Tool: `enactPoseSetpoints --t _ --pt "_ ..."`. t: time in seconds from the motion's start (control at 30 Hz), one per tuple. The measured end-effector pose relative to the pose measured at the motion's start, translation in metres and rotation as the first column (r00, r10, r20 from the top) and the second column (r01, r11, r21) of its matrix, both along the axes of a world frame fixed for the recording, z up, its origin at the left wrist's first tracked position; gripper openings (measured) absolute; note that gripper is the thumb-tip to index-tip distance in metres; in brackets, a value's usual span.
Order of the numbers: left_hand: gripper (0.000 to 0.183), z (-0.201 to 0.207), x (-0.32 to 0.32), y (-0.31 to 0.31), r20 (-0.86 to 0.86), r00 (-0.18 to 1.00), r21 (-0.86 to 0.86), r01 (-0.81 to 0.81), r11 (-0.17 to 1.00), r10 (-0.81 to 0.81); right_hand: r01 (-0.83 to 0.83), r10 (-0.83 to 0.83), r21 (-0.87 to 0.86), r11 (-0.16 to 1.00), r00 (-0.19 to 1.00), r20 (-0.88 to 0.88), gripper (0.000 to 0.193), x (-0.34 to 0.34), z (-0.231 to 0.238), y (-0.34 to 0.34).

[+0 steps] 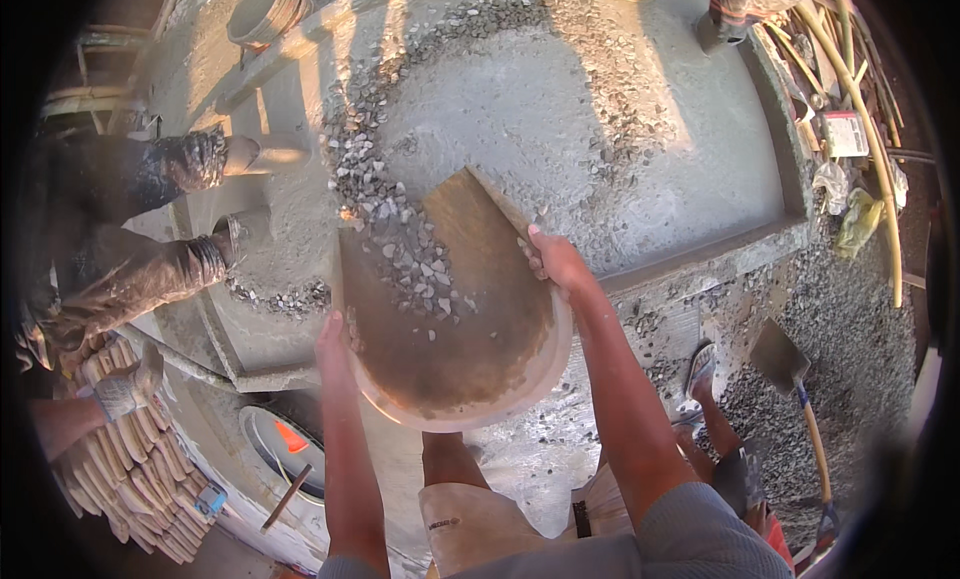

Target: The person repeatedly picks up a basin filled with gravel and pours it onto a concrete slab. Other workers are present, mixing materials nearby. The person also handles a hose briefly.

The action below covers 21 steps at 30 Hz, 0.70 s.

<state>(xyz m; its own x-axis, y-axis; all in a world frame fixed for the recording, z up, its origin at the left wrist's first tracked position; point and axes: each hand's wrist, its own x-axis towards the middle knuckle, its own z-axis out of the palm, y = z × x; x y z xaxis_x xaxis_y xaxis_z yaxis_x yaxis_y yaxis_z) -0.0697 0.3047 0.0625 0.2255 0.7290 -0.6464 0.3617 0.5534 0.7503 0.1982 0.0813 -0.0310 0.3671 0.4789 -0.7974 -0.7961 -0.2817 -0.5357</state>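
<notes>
Between my hands is a large, shallow brown pan (440,354) with a pale rounded rim near me and an open far edge. It tilts away from me, and grey gravel (418,264) lies in it and runs over the far edge onto wet concrete (480,99). My left hand (335,336) is closed on the left rim, thumb on top, other fingers mostly hidden. On the right rim my right hand (556,260) is closed, higher up and farther off. A curved band of gravel (365,129) lies on the concrete beyond the pan.
At left a person (150,219) stands in the concrete; a gloved hand (130,384) is above stacked bags (130,469). A raised edge (700,257) borders the slab. A shovel (780,354) lies on gravel at right. A bucket (268,17) sits far left, poles (870,139) far right.
</notes>
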Motion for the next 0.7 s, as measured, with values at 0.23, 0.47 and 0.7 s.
enactPoseSetpoints --t 0.23,0.47,0.7 --pt "0.025 -0.061 0.216 -0.121 0.211 0.962 -0.659 0.269 0.703 -0.171 0.380 -0.382 -0.045 0.924 0.904 -0.190 0.033 0.146 0.055 -0.270" --pt "0.021 -0.110 0.333 -0.263 0.296 0.931 -0.652 0.360 0.667 -0.214 0.620 -0.637 -0.188 0.762 0.770 -0.039 0.021 0.217 0.076 -0.444" --pt "0.053 0.031 0.080 -0.347 0.463 0.858 -0.542 0.474 0.694 -0.224 0.847 -0.895 -0.295 0.442 0.441 -0.074 0.035 -0.133 0.133 -0.516"
